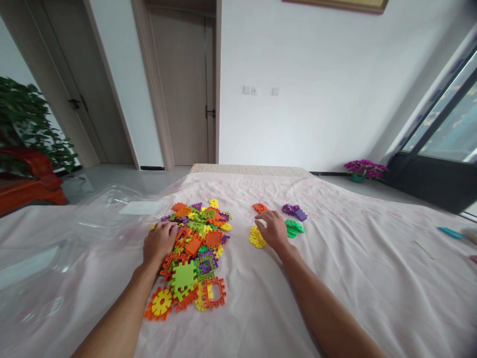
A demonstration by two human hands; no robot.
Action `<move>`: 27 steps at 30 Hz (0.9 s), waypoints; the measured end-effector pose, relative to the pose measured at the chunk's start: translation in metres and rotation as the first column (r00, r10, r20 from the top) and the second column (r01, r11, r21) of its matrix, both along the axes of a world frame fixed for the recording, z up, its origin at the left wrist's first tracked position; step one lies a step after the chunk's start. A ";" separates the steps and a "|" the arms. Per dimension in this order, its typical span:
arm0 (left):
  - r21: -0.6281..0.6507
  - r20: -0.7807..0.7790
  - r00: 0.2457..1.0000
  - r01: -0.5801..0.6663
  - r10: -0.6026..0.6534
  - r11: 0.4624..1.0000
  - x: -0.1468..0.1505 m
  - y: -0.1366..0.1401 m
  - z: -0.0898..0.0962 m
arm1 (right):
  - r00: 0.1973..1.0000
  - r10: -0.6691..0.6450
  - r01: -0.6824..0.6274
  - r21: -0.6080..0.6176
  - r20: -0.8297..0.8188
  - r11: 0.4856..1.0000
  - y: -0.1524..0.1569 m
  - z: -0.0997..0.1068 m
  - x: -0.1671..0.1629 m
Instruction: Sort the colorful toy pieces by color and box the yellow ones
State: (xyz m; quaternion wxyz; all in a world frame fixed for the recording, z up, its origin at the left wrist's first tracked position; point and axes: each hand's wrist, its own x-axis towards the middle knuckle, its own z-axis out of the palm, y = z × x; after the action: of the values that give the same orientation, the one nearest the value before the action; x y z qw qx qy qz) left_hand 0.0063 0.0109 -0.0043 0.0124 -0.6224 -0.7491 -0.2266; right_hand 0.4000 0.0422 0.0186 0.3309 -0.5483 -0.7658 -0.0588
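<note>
My left hand [159,243] is at the left side of a mixed pile of interlocking plastic building pieces [194,243], its fingers curled around a purple piece [172,229]. The pile holds notched squares, open frames and flower-shaped discs in orange, green, yellow and purple. To the right, my right hand [274,229] hovers beside small groups sorted by colour, thumb and forefinger apart, nothing visible between them. Around it lie yellow discs [257,238], green discs [295,228], purple pieces [294,211] and orange pieces [260,208].
Clear plastic containers [112,211] lie on the left of the pink cloth [357,278] covering the table. A blue object [451,232] lies at the far right. A red wooden chair [33,174] stands left, and potted purple flowers [365,169] sit on the floor beyond.
</note>
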 end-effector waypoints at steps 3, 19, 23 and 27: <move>0.005 0.002 1.000 0.002 -0.002 1.000 0.001 -0.001 0.001 | 0.972 0.237 -0.237 -0.037 -0.012 0.971 -0.010 0.003 -0.032; 0.002 0.013 1.000 0.000 0.000 1.000 0.001 -0.001 0.001 | 0.934 0.357 -0.352 -0.101 0.032 0.931 -0.021 -0.001 -0.073; 0.014 0.007 1.000 0.010 -0.010 1.000 0.001 0.000 0.000 | 0.944 0.329 -0.329 -0.026 0.005 0.944 -0.017 0.003 -0.060; 0.009 0.003 1.000 0.006 -0.006 1.000 0.000 0.000 0.000 | 0.966 0.251 -0.249 0.042 -0.066 0.968 -0.008 0.008 -0.039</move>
State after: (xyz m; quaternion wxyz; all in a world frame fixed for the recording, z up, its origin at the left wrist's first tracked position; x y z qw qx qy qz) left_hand 0.0064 0.0107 -0.0044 0.0134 -0.6244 -0.7462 -0.2306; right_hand 0.3607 0.0341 0.0265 0.3717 -0.4435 -0.8155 -0.0098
